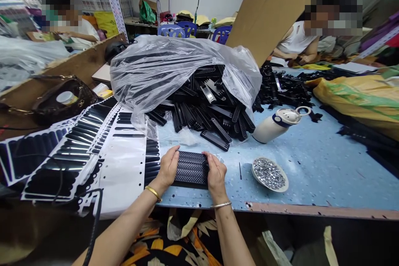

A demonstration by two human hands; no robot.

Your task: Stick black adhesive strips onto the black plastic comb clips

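Note:
Between my two hands lies a row of black textured pieces [191, 168], side by side near the front edge of the blue table. My left hand [168, 167] grips the left ends of the row, with a gold bangle at the wrist. On the right ends, my right hand [215, 170] is closed, a silver bangle behind it. Just beyond, a heap of similar black pieces [199, 116] spills out of a clear plastic bag [156, 58]. Sheets of glossy black strips [71, 153] fan out left of my left hand.
Right of my hands are a bowl of small silvery parts [269, 173], a thin dark stick [240, 171] and a cream bottle [270, 128] lying tilted. A cardboard sheet [271, 16] stands behind. Two people sit farther back, left and right. A brown bag [62, 99] is at left.

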